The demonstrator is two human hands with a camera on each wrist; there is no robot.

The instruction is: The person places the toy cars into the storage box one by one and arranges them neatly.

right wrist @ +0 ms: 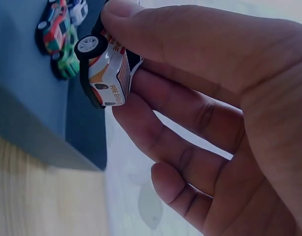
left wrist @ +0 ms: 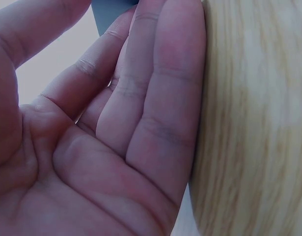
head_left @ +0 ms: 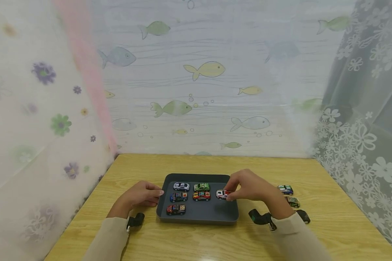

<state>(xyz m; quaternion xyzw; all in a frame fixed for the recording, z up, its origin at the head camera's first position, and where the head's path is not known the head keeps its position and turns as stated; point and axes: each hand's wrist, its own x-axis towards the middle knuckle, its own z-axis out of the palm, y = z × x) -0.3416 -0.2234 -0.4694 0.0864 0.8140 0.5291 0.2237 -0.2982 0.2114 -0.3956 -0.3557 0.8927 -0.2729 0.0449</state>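
Head view: a white car (head_left: pixel 221 194) is pinched between the thumb and fingers of the right hand (head_left: pixel 248 185), at the right part of the tray (head_left: pixel 197 219); whether the tray floor is touched by its wheels cannot be told. It is gripped by its body, probably so that the wheels are left free. Against the left wall of the tray, the left hand (head_left: pixel 142 194) is laid with fingers loosely extended, perhaps for steadying. Inside it, five cars (head_left: pixel 201 196) are spaced in rows, seemingly to be kept apart; three more cars (head_left: pixel 292 202) are placed right of it. Smooth grey walls with rounded corners are seen on the tray; the white car is glossy and printed.
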